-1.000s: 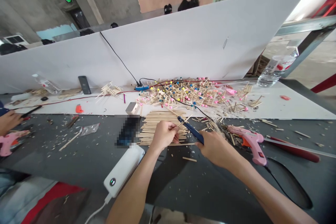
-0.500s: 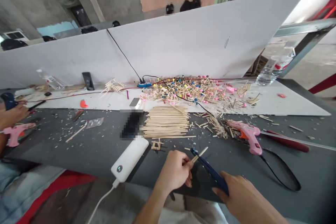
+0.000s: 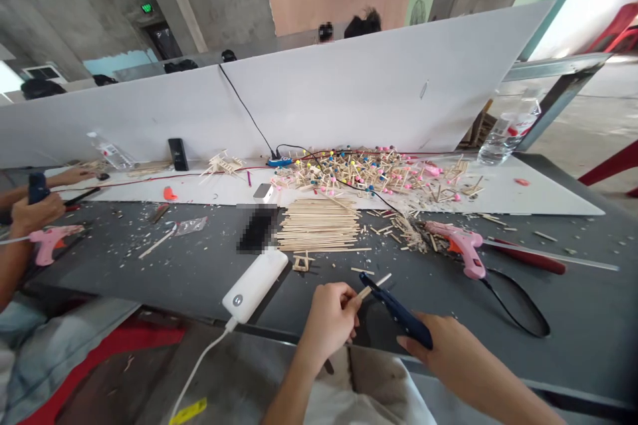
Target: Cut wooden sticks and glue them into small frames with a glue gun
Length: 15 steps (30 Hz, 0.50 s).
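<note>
Pinched in the fingers of my left hand (image 3: pixel 329 319) is a thin wooden stick (image 3: pixel 385 279), its far end pointing up and to the right; whether more than one is held I cannot tell. My right hand (image 3: pixel 441 345) is wrapped around the handles of dark blue cutters (image 3: pixel 405 320). Their jaws cross the stick just beyond my left fingertips. A small wooden frame (image 3: pixel 301 261) of glued pieces lies beyond my left hand. Behind it a bundle of long wooden sticks (image 3: pixel 319 226) lies side by side.
A pink glue gun (image 3: pixel 466 249) with a looped cable lies right, beside red-handled pliers (image 3: pixel 538 259). Left are a white power bank (image 3: pixel 254 285) and a dark blurred object (image 3: pixel 256 229). Stick pieces with coloured balls (image 3: pixel 349 169) pile along the white partition (image 3: pixel 349 93). A co-worker's hand (image 3: pixel 37 212) is at far left.
The whole view has shifted slightly. The cutters stay across the stick, both my hands keeping their grip. At far left, the co-worker's hand with a blue tool has lifted and turned.
</note>
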Available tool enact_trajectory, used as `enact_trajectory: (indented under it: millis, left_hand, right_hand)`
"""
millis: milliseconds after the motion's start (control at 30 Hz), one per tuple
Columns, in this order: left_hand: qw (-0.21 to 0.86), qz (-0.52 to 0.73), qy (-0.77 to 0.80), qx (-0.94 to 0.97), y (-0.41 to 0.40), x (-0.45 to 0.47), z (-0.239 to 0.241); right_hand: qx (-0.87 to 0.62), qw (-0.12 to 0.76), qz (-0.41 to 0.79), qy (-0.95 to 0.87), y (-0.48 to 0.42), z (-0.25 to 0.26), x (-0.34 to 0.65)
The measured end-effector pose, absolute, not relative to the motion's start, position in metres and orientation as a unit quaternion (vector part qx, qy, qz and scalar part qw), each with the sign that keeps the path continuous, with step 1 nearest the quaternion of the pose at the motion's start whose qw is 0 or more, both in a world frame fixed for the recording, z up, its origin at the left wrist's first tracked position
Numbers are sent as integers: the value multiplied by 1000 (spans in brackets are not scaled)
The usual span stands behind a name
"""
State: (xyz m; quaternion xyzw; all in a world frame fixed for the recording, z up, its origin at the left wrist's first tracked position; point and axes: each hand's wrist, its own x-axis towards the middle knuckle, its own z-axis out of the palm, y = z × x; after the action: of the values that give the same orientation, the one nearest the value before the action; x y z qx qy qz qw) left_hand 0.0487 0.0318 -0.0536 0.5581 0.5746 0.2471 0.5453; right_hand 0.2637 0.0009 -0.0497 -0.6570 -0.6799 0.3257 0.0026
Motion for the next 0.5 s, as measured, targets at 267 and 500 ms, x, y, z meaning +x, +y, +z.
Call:
enact_trajectory:
  millis: [267, 500]
  left_hand:
    - [292, 230, 601, 708, 32, 40, -41]
    - [216, 176, 558, 782, 57, 54, -41]
  right_hand:
    - [-659, 47, 347, -665, 3, -53, 266]
    - [-676, 68, 288, -675, 14, -48, 274]
